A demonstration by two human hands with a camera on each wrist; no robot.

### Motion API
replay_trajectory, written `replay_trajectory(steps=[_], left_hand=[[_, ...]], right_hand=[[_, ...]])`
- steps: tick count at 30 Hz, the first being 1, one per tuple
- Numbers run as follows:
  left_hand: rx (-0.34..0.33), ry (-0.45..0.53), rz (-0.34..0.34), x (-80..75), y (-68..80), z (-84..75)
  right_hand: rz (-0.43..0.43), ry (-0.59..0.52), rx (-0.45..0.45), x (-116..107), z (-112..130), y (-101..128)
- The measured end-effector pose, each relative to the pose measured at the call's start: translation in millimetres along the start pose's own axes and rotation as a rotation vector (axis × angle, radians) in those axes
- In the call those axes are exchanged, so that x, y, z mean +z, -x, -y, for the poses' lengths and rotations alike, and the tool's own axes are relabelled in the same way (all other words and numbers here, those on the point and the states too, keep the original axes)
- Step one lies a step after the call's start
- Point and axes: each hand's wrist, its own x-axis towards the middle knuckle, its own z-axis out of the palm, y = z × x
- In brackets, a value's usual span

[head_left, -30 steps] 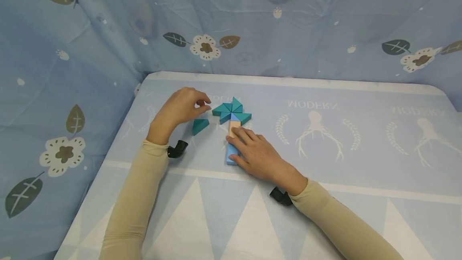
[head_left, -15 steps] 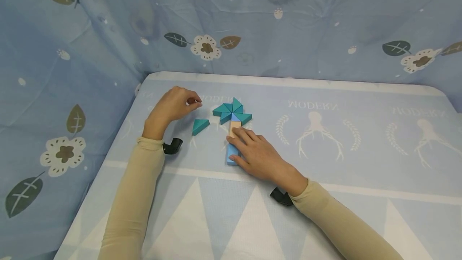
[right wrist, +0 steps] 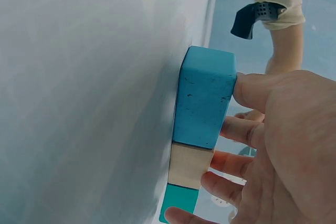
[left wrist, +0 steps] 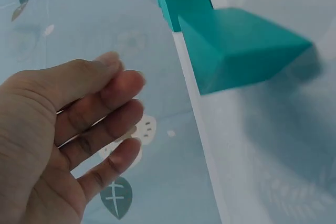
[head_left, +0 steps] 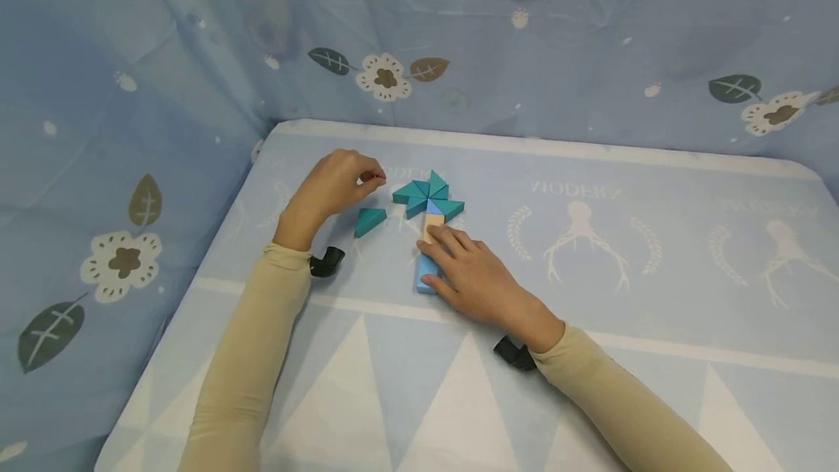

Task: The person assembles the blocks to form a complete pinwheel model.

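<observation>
Near the back left of the table, my left hand hovers with its fingers loosely bent and nothing in it. Just below it lies a loose green triangular block, also large in the left wrist view as a green block. To its right, several green triangular blocks form a pinwheel shape with a small blue triangle at its lower side. A beige block and a light blue block run in line below. Across these two, my right hand rests its fingers, partly hiding them.
A printed cloth covers the table. Behind and to the left hangs a blue patterned curtain. Each wrist carries a black device, one at the left wrist and one at the right wrist.
My left hand drew away to the left, then came back right toward the pinwheel. The right hand stays on the blocks. The head view has shifted slightly.
</observation>
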Motion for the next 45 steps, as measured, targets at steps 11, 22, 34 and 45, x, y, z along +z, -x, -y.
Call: replay_trajectory(steps=[11, 22, 34, 45], left_hand=[[-0.014, 0.005, 0.088, -1.6, 26.2, 0.3], [0.005, 0.219, 0.243, -0.2, 45.3, 21.1], [0.013, 0.208, 0.23, 5.5, 45.3, 14.1], [0.024, 0.162, 0.25, 7.6, 41.3, 2.2]], right_hand=[[-0.017, -0.01, -0.008, 0.0, -1.5, 0.4], [-0.017, -0.011, -0.014, -0.1, -1.5, 0.6], [0.003, -0.027, -0.012, -0.9, -0.1, -1.2], [0.001, -0.022, -0.009, -2.0, -0.5, -0.5]])
